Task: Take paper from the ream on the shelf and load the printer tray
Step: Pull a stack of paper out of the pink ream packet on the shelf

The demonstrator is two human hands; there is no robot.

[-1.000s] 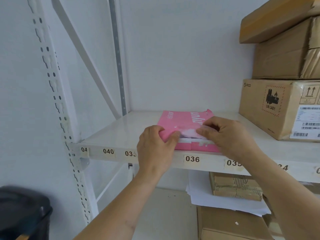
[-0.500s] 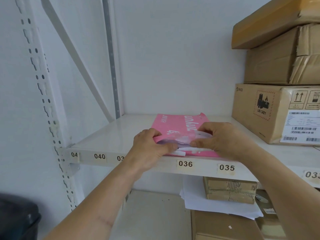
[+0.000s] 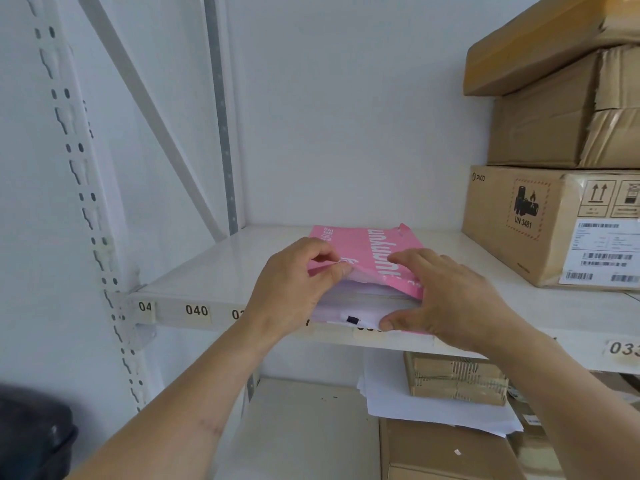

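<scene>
A ream of paper in a pink wrapper (image 3: 377,244) lies flat on the white metal shelf (image 3: 214,268), its torn end facing me at the front edge. My left hand (image 3: 294,289) pinches the wrapper's torn flap and lifts it, baring the white sheets (image 3: 356,299) inside. My right hand (image 3: 446,299) lies over the ream's right front corner, fingers on top of the wrapper and thumb under the stack's front edge. No printer tray can be made out.
Stacked cardboard boxes (image 3: 554,223) fill the shelf's right side. Numbered labels run along the shelf's front edge. Below, loose white sheets (image 3: 433,407) and more cardboard boxes (image 3: 457,379) lie on a lower level. A dark object (image 3: 31,434) sits at bottom left.
My left hand has raised the wrapper flap higher, exposing more of the white sheets. My right hand has shifted to the ream's right corner with its thumb under the front edge.
</scene>
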